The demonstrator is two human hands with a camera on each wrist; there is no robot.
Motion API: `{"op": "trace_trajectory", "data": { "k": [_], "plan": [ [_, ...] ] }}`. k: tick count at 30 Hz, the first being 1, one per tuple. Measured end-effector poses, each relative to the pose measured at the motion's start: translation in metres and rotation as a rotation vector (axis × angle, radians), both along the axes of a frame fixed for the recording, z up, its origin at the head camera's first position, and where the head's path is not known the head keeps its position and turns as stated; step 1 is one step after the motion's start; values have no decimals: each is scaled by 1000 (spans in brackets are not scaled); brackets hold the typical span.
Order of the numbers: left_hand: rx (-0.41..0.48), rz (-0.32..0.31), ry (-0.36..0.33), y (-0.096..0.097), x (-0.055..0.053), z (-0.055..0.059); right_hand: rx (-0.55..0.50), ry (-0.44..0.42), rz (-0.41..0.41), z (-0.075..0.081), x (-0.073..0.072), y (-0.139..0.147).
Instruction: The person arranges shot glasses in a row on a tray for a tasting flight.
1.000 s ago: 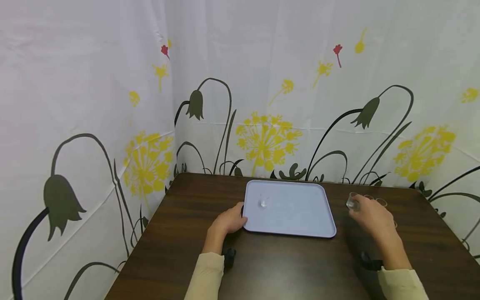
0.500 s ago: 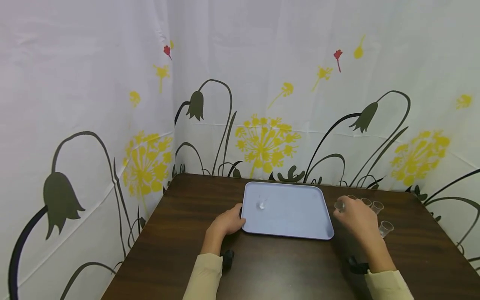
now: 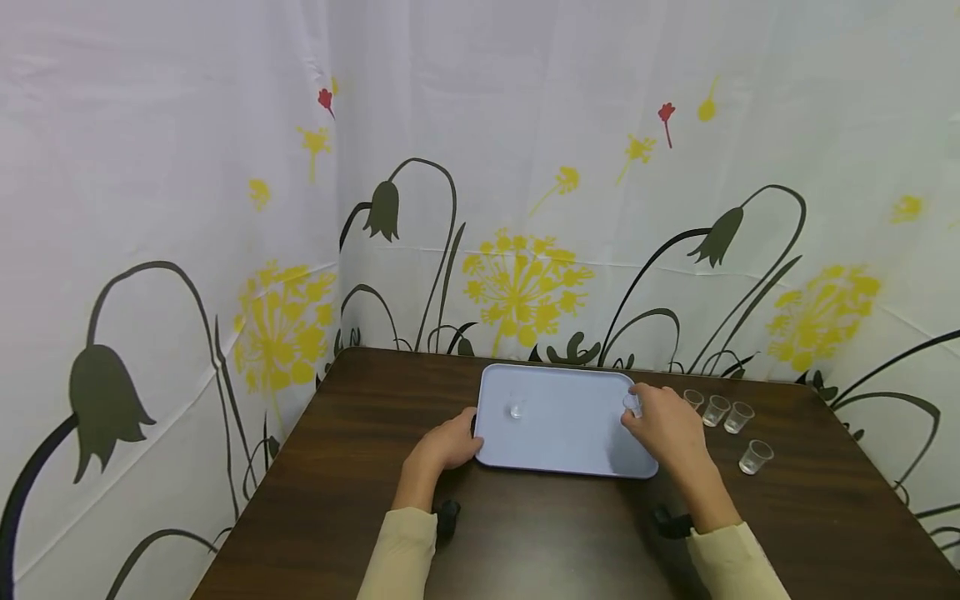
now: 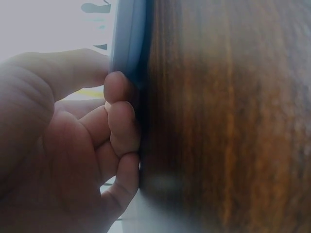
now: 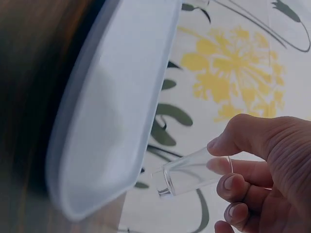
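A light blue tray lies on the dark wooden table, and one small clear shot glass stands on its left part. My left hand grips the tray's left edge. The left wrist view shows the thumb over the rim and curled fingertips under it. My right hand pinches a second clear shot glass near its rim, thumb on one side and fingers on the other. In the head view this glass is over the tray's right end; the right wrist view shows its thick base pointing toward the tray.
Right of the tray, a row of glasses stands toward the back, partly behind the right hand. Another glass stands nearer the front. A white curtain with flower prints hangs behind the table and along its left.
My right hand has carried the shot glass left from the group of glasses to over the tray's right end, uncovering the glasses behind. My left hand keeps its grip on the tray.
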State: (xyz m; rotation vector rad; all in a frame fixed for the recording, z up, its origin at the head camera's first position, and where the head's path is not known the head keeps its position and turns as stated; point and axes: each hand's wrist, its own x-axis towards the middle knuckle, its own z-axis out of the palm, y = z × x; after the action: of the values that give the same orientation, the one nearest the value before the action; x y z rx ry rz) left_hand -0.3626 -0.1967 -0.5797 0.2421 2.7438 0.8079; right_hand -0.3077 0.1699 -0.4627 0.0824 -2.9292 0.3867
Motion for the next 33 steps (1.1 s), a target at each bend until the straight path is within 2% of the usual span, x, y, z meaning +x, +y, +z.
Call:
{"op": "trace_trajectory", "data": {
  "k": [7,20,29,33],
  "plan": [
    [25,-6,0,-3,-5,-6,-18,30,45,2,-11,-24],
    [48,-15,-48,-4,-3,2,26,75,71,-4,-24,-57],
    [74,-10,-67,-7,-11,-11,24,86,112,-4,-28,-76],
    [96,-10,-74,-7,-12,-12,15,74,120,-3,-30,-84]
  ]
}}
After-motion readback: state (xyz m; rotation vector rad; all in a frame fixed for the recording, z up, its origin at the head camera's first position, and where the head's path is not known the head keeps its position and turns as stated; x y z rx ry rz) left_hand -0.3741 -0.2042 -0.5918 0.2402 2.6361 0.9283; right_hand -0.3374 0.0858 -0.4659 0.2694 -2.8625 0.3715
